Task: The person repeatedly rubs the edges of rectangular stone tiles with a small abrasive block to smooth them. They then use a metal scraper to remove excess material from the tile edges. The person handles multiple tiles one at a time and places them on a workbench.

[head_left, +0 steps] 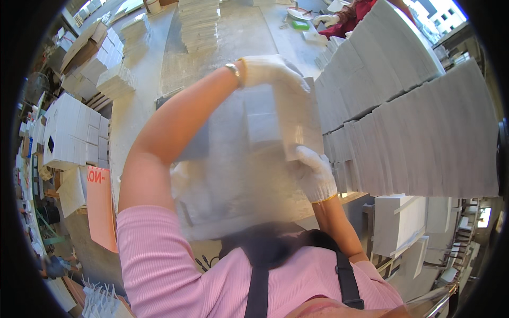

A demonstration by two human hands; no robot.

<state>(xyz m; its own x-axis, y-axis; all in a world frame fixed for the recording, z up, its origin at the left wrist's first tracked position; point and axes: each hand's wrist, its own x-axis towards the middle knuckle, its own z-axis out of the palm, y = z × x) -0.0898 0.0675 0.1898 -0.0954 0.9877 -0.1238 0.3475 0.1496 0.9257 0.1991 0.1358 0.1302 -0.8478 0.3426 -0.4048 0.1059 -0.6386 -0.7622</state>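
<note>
In front of me, a flat, pale, glossy rectangular tile (pixel 298 119) is held tilted between my two hands. My left hand (pixel 273 73), in a white knitted glove with a metal band at the wrist, is bent over its far edge. At its near edge is my right hand (pixel 317 174), gloved the same way, with the thumb against the tile's face and the fingers partly hidden. Just left of the tile lies another pale flat piece (pixel 261 122) on the worktable (pixel 143 127). The near part of the table is blurred.
Tall rows of pale slabs (pixel 419 132) stand close at my right. A stack of thin tiles (pixel 199 26) rises at the far side. White boxes (pixel 74 127) and an orange sheet (pixel 101 209) are on the left. A co-worker's gloved hand (pixel 326 20) shows at the far right.
</note>
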